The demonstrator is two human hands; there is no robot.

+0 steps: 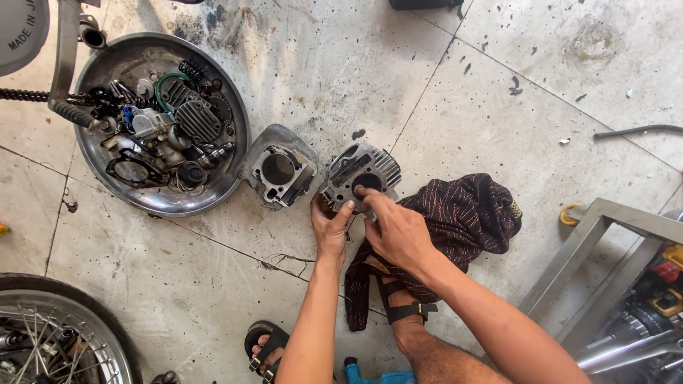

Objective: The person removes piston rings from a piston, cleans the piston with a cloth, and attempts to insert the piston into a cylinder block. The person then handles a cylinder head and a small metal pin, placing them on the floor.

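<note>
The grey finned metal engine cylinder [359, 176] lies on the pale tiled concrete floor [441, 85], just in front of the person's knees, with its round bore facing up. The left hand [331, 226] holds the cylinder's near left edge, thumb on top and fingers wrapped under the rim, so this grip is clenched on the casting. The right hand [395, 229] rests on the near right side with a fingertip reaching to the edge of the bore; it presses on the cylinder rather than closing round it, so its grip is loose and touching.

To handle the part well, the steadying hand should keep the casting flat on the floor while the probing finger works round the bore, and the thin fins should not carry the load.

Touching the cylinder on the right lies a dark red and black striped cloth [462, 220], partly under the right forearm. Just beside the cylinder on the left sits a second grey cast engine part with a round opening [279, 171], close but apart from it. Further left, a round shallow steel pan [220, 186] holds springs, gaskets and small parts. A spoked wheel [50, 341] fills the lower left corner and a grey steel frame [612, 242] stands at the right. Open floor lies beyond the cylinder, toward the top; the sides are crowded.
</note>
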